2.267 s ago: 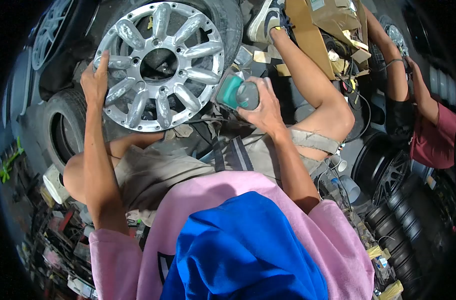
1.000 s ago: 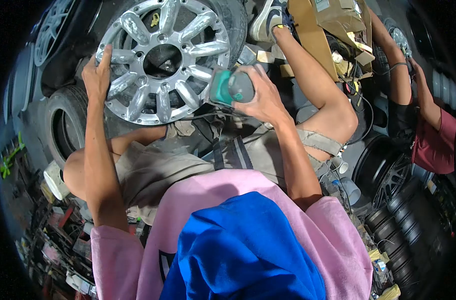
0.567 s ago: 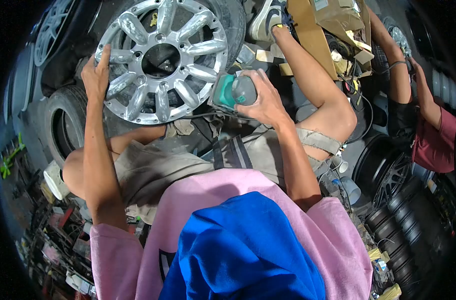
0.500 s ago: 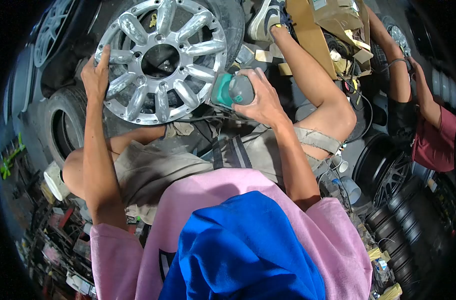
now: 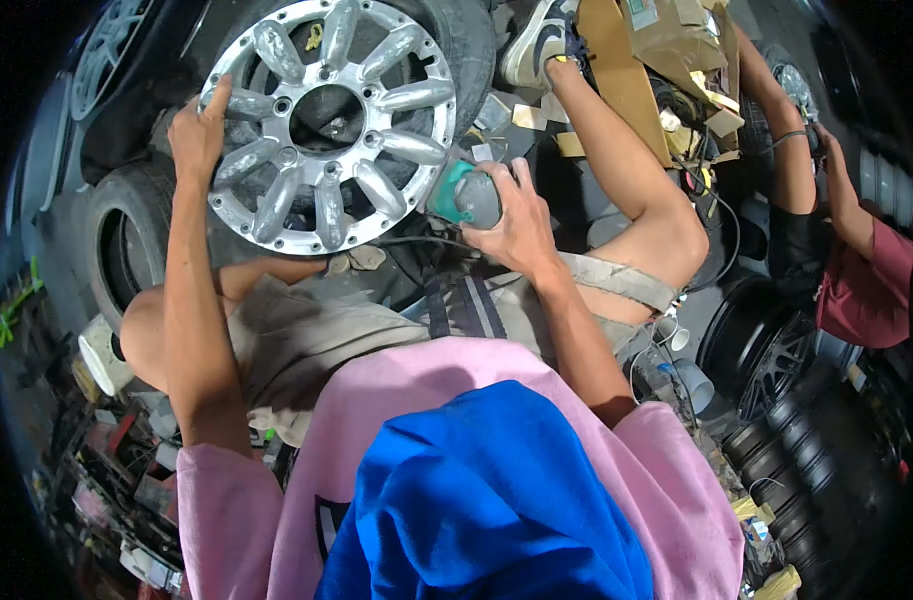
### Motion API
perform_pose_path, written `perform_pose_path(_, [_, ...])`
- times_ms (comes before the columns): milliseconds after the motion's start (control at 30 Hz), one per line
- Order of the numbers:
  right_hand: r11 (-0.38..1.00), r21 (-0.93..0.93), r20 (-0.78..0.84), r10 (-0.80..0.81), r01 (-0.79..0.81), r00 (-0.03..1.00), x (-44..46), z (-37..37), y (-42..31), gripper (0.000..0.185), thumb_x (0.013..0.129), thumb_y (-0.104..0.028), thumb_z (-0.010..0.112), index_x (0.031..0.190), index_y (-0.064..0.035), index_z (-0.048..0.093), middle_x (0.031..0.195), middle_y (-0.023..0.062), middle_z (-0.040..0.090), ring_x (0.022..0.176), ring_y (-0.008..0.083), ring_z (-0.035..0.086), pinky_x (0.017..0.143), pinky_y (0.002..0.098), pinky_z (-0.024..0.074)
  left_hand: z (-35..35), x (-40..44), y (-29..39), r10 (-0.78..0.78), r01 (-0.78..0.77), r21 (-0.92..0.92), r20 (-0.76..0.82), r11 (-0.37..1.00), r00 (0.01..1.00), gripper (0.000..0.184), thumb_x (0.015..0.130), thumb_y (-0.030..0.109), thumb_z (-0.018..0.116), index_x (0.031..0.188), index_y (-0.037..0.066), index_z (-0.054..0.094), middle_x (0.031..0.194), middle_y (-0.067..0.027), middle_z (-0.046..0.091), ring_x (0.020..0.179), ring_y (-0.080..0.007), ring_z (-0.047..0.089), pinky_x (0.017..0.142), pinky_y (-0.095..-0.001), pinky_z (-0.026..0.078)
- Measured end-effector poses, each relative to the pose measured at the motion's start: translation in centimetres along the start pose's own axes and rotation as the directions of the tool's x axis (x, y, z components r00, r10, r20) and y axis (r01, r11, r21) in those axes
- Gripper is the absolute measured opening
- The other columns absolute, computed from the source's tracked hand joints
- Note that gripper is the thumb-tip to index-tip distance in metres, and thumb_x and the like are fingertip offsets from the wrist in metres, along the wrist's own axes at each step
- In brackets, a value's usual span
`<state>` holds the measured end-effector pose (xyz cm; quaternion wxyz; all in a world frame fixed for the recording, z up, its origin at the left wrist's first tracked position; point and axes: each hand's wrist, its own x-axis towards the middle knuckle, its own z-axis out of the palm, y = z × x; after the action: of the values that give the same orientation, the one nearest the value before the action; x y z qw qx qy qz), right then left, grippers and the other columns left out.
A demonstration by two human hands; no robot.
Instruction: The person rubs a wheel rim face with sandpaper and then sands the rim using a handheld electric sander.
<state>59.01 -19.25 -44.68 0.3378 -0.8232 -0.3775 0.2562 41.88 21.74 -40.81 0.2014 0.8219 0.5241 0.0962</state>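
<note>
A silver multi-spoke wheel rim (image 5: 408, 148) lies in front of me over a dark tyre (image 5: 463, 60). My left hand (image 5: 196, 138) grips the rim's left edge, its index finger stretched up along the outer lip. In my right hand (image 5: 521, 220) is a green and grey electric sander (image 5: 466, 195), fingers wrapped over its rounded grey top. The sander sits against or just beside the rim's lower right edge; whether its pad touches the metal is hidden. A dark cord (image 5: 421, 240) runs below the rim.
An open cardboard box (image 5: 616, 70) with scraps stands at the upper right. Small blocks (image 5: 528, 117) lie near my shoe (image 5: 532, 48). Another tyre (image 5: 126, 240) leans at left. At right are a person in a maroon shirt (image 5: 866, 290) and dark wheels (image 5: 741, 330).
The rim has shifted slightly right and turned a little. My left hand has moved slightly with it. My right hand and the sander have moved a little lower, and the sander has tilted.
</note>
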Motion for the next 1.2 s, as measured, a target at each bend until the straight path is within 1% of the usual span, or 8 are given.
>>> perform_pose_path(200, [1.000,0.008,-0.164,-0.016,0.018,0.986,1.5,-1.3,-0.4,0.071,0.063,-0.015,0.086,0.126,-0.0119,0.054,0.113,0.0180,0.051,0.097,0.0457,0.063,0.081,0.0509,0.0546,0.9,0.8,-1.5,-0.030,0.029,0.037,0.015,0.999,0.999,0.068,0.090,0.065,0.061,0.117,0.003,0.075,0.111,-0.0306,0.071,0.116,-0.0433,0.065,0.101,-0.0451,0.046])
perform_pose_path(267, [1.000,0.019,-0.179,0.001,0.002,0.984,2.3,-1.5,-0.3,0.074,0.062,-0.017,0.088,0.127,-0.0084,0.054,0.113,0.0169,0.052,0.100,0.0417,0.060,0.083,0.0487,0.0528,0.9,0.7,-1.0,-0.036,0.036,0.021,0.012,0.999,0.999,0.068,0.090,0.065,0.061,0.117,0.004,0.075,0.111,-0.0309,0.071,0.117,-0.0433,0.065,0.102,-0.0450,0.046])
perform_pose_path(433, [0.999,0.002,-0.129,-0.039,0.039,0.991,2.7,-1.6,-0.4,0.073,0.063,-0.016,0.086,0.129,-0.0122,0.054,0.116,0.0187,0.051,0.098,0.0457,0.063,0.082,0.0514,0.0545,0.6,0.5,-0.8,-0.024,0.023,0.031,0.007,0.999,1.000,0.070,0.090,0.065,0.061,0.116,0.002,0.075,0.109,-0.0302,0.072,0.114,-0.0431,0.066,0.100,-0.0453,0.047])
perform_pose_path(600, [0.998,0.062,-0.117,-0.015,0.022,0.993,3.8,-1.4,-0.3,0.076,0.062,-0.017,0.087,0.130,-0.0089,0.053,0.121,0.0168,0.052,0.110,0.0422,0.059,0.090,0.0481,0.0517,0.2,0.1,-0.2,-0.033,0.032,0.016,0.018,0.999,0.999,0.070,0.091,0.065,0.060,0.115,0.001,0.074,0.108,-0.0300,0.072,0.114,-0.0436,0.066,0.099,-0.0456,0.047])
perform_pose_path(800, [0.998,0.059,-0.084,-0.015,0.020,0.996,3.8,-2.0,1.5,0.078,0.062,-0.019,0.088,0.131,-0.0086,0.053,0.123,0.0164,0.053,0.114,0.0392,0.058,0.096,0.0457,0.0494,0.5,0.1,-0.5,-0.006,0.006,0.003,0.003,1.000,1.000,0.070,0.091,0.065,0.060,0.114,0.000,0.074,0.108,-0.0305,0.071,0.114,-0.0444,0.066,0.099,-0.0459,0.047])
perform_pose_path(900, [0.997,0.066,-0.056,-0.025,0.029,0.998,4.0,-2.1,1.0,0.078,0.062,-0.018,0.088,0.131,-0.0081,0.053,0.123,0.0162,0.053,0.113,0.0391,0.058,0.096,0.0459,0.0500,0.3,-0.1,-0.3,-0.018,0.018,0.053,0.001,0.998,1.000,0.069,0.092,0.064,0.060,0.114,0.000,0.074,0.107,-0.0308,0.071,0.113,-0.0450,0.066,0.099,-0.0466,0.047])
perform_pose_path(1133, [0.998,0.067,-0.069,-0.016,0.021,0.997,4.0,-2.0,1.1,0.077,0.063,-0.019,0.088,0.131,-0.0080,0.053,0.122,0.0168,0.053,0.113,0.0394,0.058,0.094,0.0465,0.0505,0.5,0.2,-0.5,0.036,-0.035,0.022,-0.034,0.999,0.999,0.069,0.091,0.064,0.061,0.111,-0.001,0.075,0.103,-0.0305,0.072,0.108,-0.0449,0.067,0.096,-0.0470,0.047])
perform_pose_path(1200, [0.998,0.059,-0.105,-0.021,0.028,0.994,3.7,-1.9,1.4,0.074,0.061,-0.019,0.086,0.128,-0.0123,0.054,0.124,0.0184,0.053,0.110,0.0440,0.061,0.091,0.0490,0.0532,0.6,0.1,-0.4,0.039,-0.039,0.008,-0.045,0.999,0.998,0.069,0.091,0.064,0.061,0.110,-0.001,0.075,0.102,-0.0300,0.072,0.107,-0.0442,0.068,0.096,-0.0467,0.048])
